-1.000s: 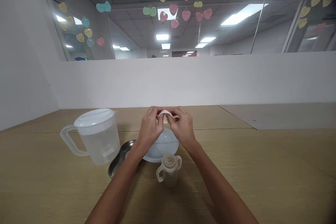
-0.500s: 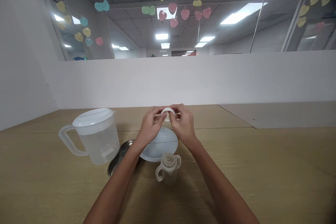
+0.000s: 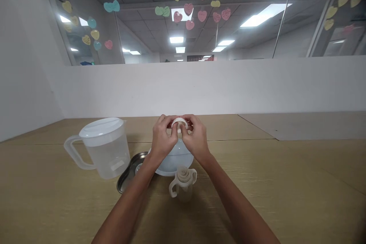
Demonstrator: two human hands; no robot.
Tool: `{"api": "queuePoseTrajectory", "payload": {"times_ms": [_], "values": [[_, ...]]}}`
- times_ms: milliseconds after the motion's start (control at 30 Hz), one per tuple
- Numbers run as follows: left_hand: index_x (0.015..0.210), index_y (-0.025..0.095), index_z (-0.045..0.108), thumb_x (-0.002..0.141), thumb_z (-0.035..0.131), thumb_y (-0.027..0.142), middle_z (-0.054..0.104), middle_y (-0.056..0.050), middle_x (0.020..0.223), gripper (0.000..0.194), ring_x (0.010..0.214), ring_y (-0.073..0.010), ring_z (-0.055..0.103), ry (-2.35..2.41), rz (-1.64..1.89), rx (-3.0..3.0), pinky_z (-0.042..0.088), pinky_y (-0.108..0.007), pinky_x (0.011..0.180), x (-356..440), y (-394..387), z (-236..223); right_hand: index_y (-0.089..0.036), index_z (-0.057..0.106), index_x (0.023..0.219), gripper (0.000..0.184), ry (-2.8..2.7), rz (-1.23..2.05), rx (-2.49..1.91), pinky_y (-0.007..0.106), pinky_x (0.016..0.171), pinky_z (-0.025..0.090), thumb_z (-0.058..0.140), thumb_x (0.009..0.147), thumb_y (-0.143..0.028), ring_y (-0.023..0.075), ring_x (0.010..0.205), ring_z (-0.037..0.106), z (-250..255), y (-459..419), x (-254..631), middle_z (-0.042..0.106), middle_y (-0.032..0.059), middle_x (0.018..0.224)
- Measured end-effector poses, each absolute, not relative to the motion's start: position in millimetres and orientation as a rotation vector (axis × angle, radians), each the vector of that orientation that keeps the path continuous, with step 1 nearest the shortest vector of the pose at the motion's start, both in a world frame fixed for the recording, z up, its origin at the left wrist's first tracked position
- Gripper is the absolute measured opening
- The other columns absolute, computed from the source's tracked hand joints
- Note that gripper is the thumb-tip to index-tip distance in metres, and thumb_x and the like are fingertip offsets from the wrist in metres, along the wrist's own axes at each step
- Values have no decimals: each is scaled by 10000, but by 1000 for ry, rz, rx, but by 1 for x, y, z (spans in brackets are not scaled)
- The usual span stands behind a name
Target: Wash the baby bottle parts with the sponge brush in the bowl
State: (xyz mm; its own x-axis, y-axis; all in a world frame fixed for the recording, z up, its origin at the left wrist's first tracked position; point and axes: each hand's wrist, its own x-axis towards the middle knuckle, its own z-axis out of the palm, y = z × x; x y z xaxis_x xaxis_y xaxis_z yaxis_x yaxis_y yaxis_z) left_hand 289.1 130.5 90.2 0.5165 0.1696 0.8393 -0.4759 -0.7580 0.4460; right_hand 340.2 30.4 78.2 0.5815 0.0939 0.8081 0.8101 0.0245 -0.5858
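Above the bowl, both my hands pinch a white ring-shaped bottle cap (image 3: 179, 120) between thumbs and fingers. My left hand (image 3: 163, 137) grips its left side, and my right hand (image 3: 196, 137) its right side. Something paler shows inside the ring, too small to make out. Below them sits a light blue-white bowl (image 3: 173, 166), partly hidden by my hands and left forearm. Nearer to me stands a translucent baby bottle (image 3: 184, 188) with two side handles and a ridged, stepped top.
At left stands a clear lidded pitcher (image 3: 107, 152) with its handle to the left. A metal kidney tray (image 3: 126, 179), holding a small round item, lies partly beneath my left forearm. A white wall (image 3: 200, 87) with a window above it bounds the wooden table (image 3: 286, 183).
Both hands have shifted slightly left with the cap, which now shows more of its inner side. More of the kidney tray shows. The bottle, bowl and pitcher stay in place.
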Motion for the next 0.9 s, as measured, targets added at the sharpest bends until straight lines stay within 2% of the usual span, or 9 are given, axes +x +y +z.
{"api": "queuePoseTrajectory", "payload": {"times_ms": [200, 367, 600, 700, 800, 900], "values": [[1052, 202, 629, 816, 540, 238, 523, -60, 966, 255, 914, -153, 539, -337, 959, 1958, 474, -240, 783, 293, 134, 89, -180, 542, 867, 182, -749, -644, -1439, 296, 655, 490, 475, 704, -132, 171, 778, 553, 76, 30, 347, 589, 62, 866], [1020, 203, 640, 793, 544, 189, 495, -43, 884, 247, 828, -139, 524, -288, 1098, 1887, 482, -233, 726, 295, 133, 86, -185, 525, 932, 216, -883, -506, -1376, 282, 688, 511, 474, 726, -144, 161, 830, 566, 77, 29, 347, 576, 73, 945], [962, 195, 650, 778, 500, 129, 519, -44, 854, 246, 786, -143, 537, -218, 1275, 1963, 475, -248, 714, 291, 126, 86, -180, 525, 857, 159, -815, -762, -1443, 325, 681, 483, 455, 725, -127, 179, 782, 534, 78, 34, 335, 569, 65, 844], [972, 186, 648, 768, 550, 183, 548, -55, 923, 226, 858, -156, 546, -260, 1164, 1821, 473, -249, 739, 289, 129, 91, -179, 547, 884, 158, -854, -559, -1337, 295, 670, 490, 536, 727, -184, 154, 768, 540, 83, 28, 337, 560, 60, 893], [1035, 173, 627, 706, 644, 228, 597, -65, 1031, 334, 949, -181, 553, -256, 904, 1630, 454, -277, 823, 286, 132, 97, -190, 574, 966, 284, -879, -94, -1141, 296, 693, 496, 631, 709, -297, 129, 746, 559, 90, 15, 345, 564, 50, 989], [1043, 155, 631, 657, 690, 239, 634, -74, 1031, 399, 964, -202, 566, -216, 657, 1515, 433, -310, 861, 283, 131, 103, -184, 615, 965, 320, -814, 162, -1027, 289, 632, 482, 634, 719, -387, 111, 663, 549, 95, 7, 352, 598, 40, 938]]}}
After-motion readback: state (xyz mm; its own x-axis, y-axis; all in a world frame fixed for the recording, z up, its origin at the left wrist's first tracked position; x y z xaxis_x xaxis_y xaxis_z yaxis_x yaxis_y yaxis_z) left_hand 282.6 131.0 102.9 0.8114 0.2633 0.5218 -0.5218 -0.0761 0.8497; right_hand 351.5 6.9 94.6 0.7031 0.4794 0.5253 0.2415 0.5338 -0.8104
